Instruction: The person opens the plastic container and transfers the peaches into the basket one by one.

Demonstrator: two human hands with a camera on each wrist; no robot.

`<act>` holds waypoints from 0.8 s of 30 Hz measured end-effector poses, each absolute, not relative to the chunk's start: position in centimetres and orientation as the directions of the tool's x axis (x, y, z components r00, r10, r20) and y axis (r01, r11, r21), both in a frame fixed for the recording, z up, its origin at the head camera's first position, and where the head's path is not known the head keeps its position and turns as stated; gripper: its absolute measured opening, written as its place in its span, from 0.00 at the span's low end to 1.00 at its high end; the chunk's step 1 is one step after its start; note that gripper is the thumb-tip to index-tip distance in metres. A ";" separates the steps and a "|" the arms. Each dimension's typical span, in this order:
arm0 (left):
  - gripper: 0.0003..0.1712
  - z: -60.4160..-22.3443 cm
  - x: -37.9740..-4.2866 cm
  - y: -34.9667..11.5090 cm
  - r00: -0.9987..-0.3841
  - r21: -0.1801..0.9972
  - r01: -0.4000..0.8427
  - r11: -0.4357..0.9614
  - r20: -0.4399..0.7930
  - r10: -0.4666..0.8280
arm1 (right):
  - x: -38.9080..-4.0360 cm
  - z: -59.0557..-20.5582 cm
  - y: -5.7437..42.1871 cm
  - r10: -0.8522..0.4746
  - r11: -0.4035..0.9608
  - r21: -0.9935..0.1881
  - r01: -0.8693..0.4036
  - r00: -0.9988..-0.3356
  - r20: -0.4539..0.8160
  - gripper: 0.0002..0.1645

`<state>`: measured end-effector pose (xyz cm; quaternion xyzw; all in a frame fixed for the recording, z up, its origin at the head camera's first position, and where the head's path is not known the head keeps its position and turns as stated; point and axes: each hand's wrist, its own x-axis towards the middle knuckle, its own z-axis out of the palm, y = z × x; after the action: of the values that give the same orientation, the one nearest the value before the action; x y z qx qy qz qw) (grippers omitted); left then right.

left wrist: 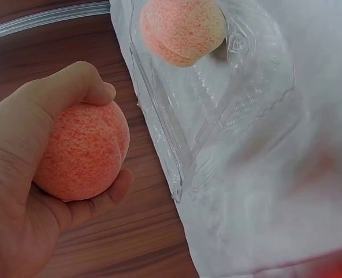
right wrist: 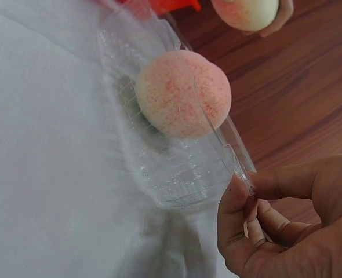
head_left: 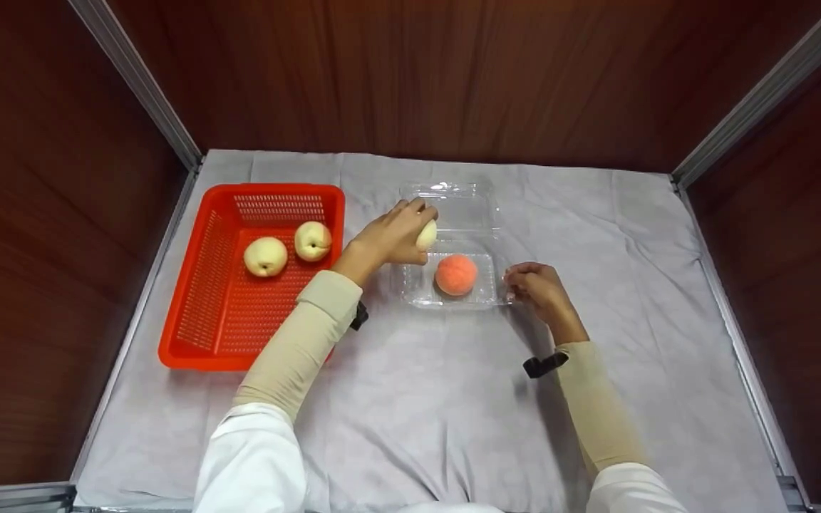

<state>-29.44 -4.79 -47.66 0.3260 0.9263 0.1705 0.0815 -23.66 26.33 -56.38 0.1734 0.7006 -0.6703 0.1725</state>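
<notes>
A clear plastic clamshell box [head_left: 421, 292] lies unfolded on the cloth, its lid [head_left: 464, 214] laid back toward the far wall. Inside its base sits one pink peach [head_left: 456, 275], also visible in the right wrist view as a peach [right wrist: 179, 95] behind the clear wall. My left hand [head_left: 395, 234] grips another peach [left wrist: 87, 152] above the box's left part, fingers and thumb curled round it. With thumb and fingertips, my right hand [head_left: 535, 285] pinches the box's right edge; the right wrist view shows the pinched plastic rim [right wrist: 240, 171] up close.
To the left stands a red plastic basket [head_left: 184, 349] holding two pale peaches, one peach [head_left: 265, 256] near its middle and the other peach [head_left: 313, 241] by its right wall. A grey cloth [head_left: 410, 399] covers the table. Brown wood-look panels [head_left: 410, 78] enclose the back and sides.
</notes>
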 end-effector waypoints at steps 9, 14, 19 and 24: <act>0.39 -47.5 -29.4 -5.4 -0.777 0.372 0.574 0.729 -0.033 0.629 | -23.4 -56.1 26.1 0.016 0.036 -0.884 0.467 -0.884 -0.467 0.13; 0.39 -47.5 -29.5 -5.7 -0.781 0.384 0.568 0.728 -0.030 0.624 | -23.5 -56.1 26.2 0.017 0.039 -0.883 0.467 -0.884 -0.467 0.14; 0.39 -47.4 -29.6 -6.0 -0.787 0.379 0.565 0.733 -0.018 0.616 | -23.7 -56.3 26.3 0.000 0.021 -0.880 0.474 -0.880 -0.474 0.16; 0.38 -47.3 -29.6 -6.2 -0.786 0.372 0.571 0.732 -0.008 0.618 | -23.6 -56.3 26.2 0.000 -0.008 -0.886 0.463 -0.886 -0.463 0.15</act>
<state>-29.56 -6.19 -47.32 0.3204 0.9282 0.1777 0.0656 -23.56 26.20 -56.28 0.1690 0.6841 -0.6894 0.1679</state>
